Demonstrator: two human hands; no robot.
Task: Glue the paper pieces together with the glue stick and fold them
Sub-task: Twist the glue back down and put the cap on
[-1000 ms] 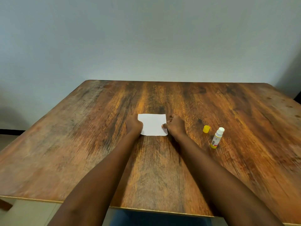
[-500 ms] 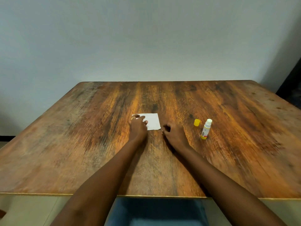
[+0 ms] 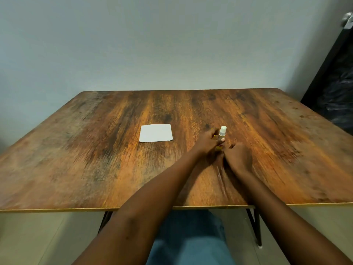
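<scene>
A white folded paper (image 3: 156, 133) lies flat on the wooden table (image 3: 95, 159), left of both hands and untouched. The glue stick (image 3: 222, 131) stands upright to its right, its white tip uncapped and its yellow base partly hidden. My left hand (image 3: 207, 143) reaches across and wraps around the stick's body, thumb over its label. My right hand (image 3: 237, 156) rests on the table just right of the stick's base, fingers curled in, holding nothing. A sliver of the yellow cap (image 3: 212, 129) shows behind my left hand.
The table's near edge (image 3: 57, 209) runs across the lower view with black metal legs (image 3: 257, 228) below it. A dark object (image 3: 336, 96) stands off the table's right far corner. A grey wall is behind.
Both hands have left the paper and moved right to the glue stick. My left hand has closed on the stick. The paper now lies alone.
</scene>
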